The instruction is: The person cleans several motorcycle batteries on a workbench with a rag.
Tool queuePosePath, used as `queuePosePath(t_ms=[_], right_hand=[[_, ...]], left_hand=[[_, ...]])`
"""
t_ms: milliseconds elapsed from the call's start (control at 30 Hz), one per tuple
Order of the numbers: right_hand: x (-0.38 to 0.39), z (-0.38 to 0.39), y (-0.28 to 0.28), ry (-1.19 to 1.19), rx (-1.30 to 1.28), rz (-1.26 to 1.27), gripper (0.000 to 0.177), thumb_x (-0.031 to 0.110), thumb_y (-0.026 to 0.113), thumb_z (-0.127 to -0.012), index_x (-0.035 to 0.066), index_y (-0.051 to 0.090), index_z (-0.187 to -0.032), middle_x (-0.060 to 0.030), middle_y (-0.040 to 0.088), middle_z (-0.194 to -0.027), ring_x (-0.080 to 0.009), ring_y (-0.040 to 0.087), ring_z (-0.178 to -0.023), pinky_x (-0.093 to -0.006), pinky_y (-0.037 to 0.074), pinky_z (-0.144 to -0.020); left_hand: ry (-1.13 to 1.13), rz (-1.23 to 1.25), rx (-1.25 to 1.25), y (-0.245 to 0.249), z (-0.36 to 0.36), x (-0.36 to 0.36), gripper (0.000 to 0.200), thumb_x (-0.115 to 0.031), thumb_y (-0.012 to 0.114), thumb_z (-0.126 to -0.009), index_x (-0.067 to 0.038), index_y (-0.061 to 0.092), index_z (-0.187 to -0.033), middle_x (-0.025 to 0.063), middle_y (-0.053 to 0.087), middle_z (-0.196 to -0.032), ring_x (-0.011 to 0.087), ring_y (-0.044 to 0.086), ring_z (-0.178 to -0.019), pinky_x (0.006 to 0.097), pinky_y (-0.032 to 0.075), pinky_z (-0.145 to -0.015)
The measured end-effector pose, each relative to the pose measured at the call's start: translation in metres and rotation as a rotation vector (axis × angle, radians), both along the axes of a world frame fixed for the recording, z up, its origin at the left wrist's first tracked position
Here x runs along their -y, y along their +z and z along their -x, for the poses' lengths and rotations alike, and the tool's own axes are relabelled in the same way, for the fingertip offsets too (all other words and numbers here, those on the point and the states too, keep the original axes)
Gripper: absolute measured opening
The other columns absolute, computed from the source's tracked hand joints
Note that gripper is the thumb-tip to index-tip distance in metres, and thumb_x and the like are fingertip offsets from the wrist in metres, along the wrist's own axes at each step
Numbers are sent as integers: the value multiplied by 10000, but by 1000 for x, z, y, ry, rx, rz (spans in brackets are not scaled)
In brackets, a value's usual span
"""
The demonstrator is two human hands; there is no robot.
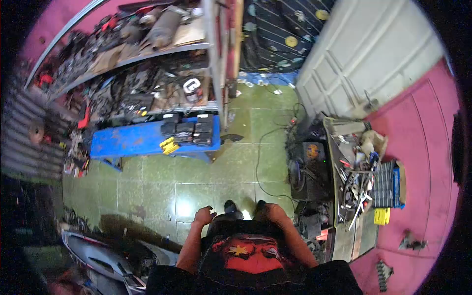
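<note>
My left hand (204, 216) hangs in front of my body above the green tiled floor (196, 169), its fingers loosely bent and apart, with nothing visible in it. On the other side, my right hand (274, 213) hangs near my shirt. Its back faces the camera and its fingers are hidden. Neither hand touches a tool or part that I can see. Between the hands, my dark shoes (230, 206) show on the tiles. A motorcycle (103, 255) stands at the lower left, nearest my left side.
Ahead, a blue bench (128, 141) bears several black boxes (203, 130) and a yellow object (169, 146). Behind it, metal shelves (162, 51) hold parts. At right are a tool-strewn workbench (361, 236), a black machine (314, 169) and a floor cable (256, 172). A white door (364, 54) stands ajar.
</note>
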State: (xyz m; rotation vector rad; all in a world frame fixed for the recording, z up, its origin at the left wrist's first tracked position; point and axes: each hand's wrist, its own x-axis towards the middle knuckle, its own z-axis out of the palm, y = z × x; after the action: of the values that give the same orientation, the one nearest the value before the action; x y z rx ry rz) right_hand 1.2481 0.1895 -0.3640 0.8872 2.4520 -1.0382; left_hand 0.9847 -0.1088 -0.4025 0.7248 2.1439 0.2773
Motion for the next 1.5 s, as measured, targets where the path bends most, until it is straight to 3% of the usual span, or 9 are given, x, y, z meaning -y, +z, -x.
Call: queuePosePath(t_ms=[433, 500, 567, 633, 733, 833, 900, 1233, 1500], right_hand=[[-66, 160, -85, 384, -150, -42, 301, 331, 712, -883, 31, 733, -869, -185, 743, -902, -396, 718, -861, -469, 571, -787], [-67, 205, -115, 671, -267, -26, 240, 260, 750, -839, 22, 717, -849, -195, 737, -889, -394, 712, -807, -451, 571, -754], [-48, 258, -90, 335, -93, 154, 169, 180, 747, -819, 20, 721, -861, -191, 738, -890, -379, 708, -823, -444, 566, -768], [-48, 297, -112, 541, -176, 111, 146, 140, 725, -824, 26, 742, -914, -187, 745, -918, -367, 722, -865, -439, 568, -798], [-31, 359, -101, 364, -169, 104, 223, 155, 750, -849, 44, 762, -1042, -198, 754, -997, -368, 733, -952, -431, 575, -871], [-30, 412, -81, 336, -83, 116, 250, 195, 765, -881, 52, 761, -1086, -203, 760, -1055, -370, 731, -1008, -428, 572, -922], [-38, 432, -85, 329, -83, 132, 234, 196, 759, -886, 60, 762, -1076, -208, 764, -1043, -355, 742, -975, -428, 581, -883], [-40, 434, -98, 285, -141, -52, 197, 218, 771, -878, 49, 745, -976, -165, 757, -1040, -361, 734, -946, -442, 584, -872], [88, 434, -80, -246, -18, -103, 231, 194, 746, -877, 44, 779, -1049, -171, 786, -934, -315, 774, -868, -409, 609, -785]], left_hand=[[969, 137, 34, -125, -116, 181, 578, -588, 674, -895, -81, 762, -1158, 242, 748, -1127, 430, 706, -1096, 515, 570, -927], [959, 265, -41, -116, -89, 167, 612, -617, 653, -879, -96, 749, -1186, 254, 746, -1117, 449, 707, -1084, 552, 571, -917], [944, 304, -33, -96, -114, 170, 627, -622, 653, -869, -98, 727, -1205, 269, 742, -1103, 471, 712, -1049, 582, 574, -883], [896, 267, 52, -122, -77, 185, 566, -570, 645, -887, -97, 715, -1190, 268, 745, -1079, 473, 717, -1031, 579, 579, -863], [836, 259, -40, -56, -15, 164, 369, -382, 543, -976, -101, 726, -1129, 245, 752, -1011, 471, 721, -949, 579, 567, -793], [975, -117, -230, -111, 12, 186, 333, -353, 569, -985, -97, 749, -1099, 263, 736, -978, 458, 717, -967, 533, 567, -779], [1212, -67, -134, -11, 70, 152, 376, -384, 669, -949, -64, 752, -1129, 242, 752, -1011, 438, 723, -1016, 505, 563, -822], [979, -129, -81, -8, 217, 193, 288, -267, 677, -938, -42, 746, -1104, 214, 761, -998, 397, 740, -969, 478, 564, -816], [423, -206, -107, -73, 385, 267, 242, -212, 744, -929, -39, 706, -1093, 202, 759, -914, 391, 738, -850, 461, 579, -728]])
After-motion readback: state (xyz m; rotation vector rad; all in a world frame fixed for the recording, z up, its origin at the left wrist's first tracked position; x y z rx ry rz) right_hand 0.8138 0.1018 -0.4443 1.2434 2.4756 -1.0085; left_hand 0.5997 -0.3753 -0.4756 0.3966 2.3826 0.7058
